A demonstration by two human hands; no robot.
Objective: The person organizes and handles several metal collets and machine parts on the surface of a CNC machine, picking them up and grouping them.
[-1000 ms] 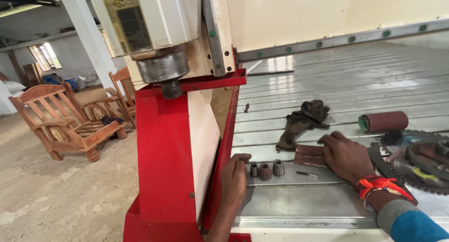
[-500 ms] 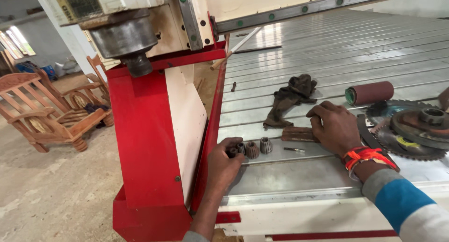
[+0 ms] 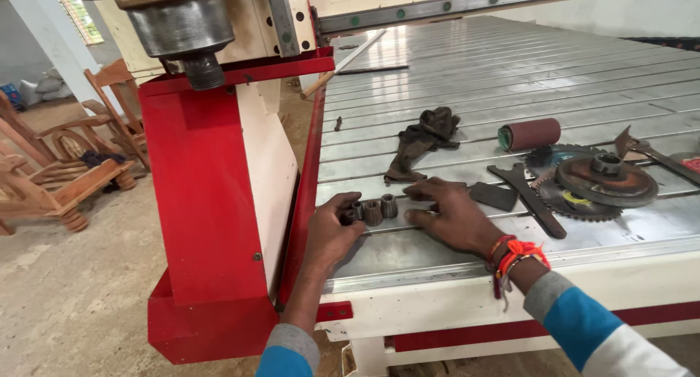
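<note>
Slotted table (image 3: 510,78), hands at collets (image 3: 372,211)

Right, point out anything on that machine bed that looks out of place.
A crumpled dark glove lies loose on the slatted bed, and the rusty flange is stacked crookedly on saw blades. Nothing spilled.

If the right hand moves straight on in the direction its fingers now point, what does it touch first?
The right hand lies flat on the metal table, fingers pointing left toward the three small metal sleeves. It would probably meet the nearest sleeve first; the left hand is just behind them.
</note>
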